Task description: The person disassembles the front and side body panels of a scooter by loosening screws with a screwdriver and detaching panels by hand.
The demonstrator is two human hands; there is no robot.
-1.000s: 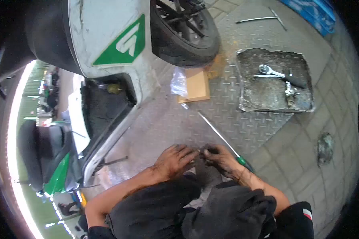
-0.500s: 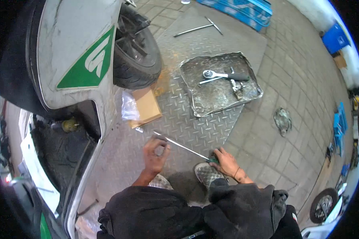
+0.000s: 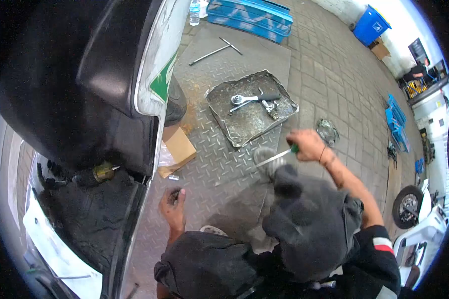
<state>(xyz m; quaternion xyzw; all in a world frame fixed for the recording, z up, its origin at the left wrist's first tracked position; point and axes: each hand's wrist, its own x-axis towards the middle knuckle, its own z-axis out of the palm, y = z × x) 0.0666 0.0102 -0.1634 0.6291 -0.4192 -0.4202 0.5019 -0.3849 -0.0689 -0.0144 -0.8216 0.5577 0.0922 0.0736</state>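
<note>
Screwdriver and right hand meet at the green handle: the fingers wrap round it, leaving the slim metal shaft free to point leftward in front of a shoe. The left hand is near a short, shiny metal cylinder, its fingers curled and thumb raised; a dark patch shows within the curl, and whether it is grime or something pinched cannot be told.

A black-gripped ratchet lies in a shallow metal tray, whose crumpled, raised rim probably keeps loose pieces from rolling away. Beyond, a thin T-handled wrench lies flat, perhaps set within easy reach. Beside the wheel sits a plain tan cardboard box, crisp-edged against the scuffed, diamond-patterned metal floor plate, which likely gives grip underfoot.
</note>
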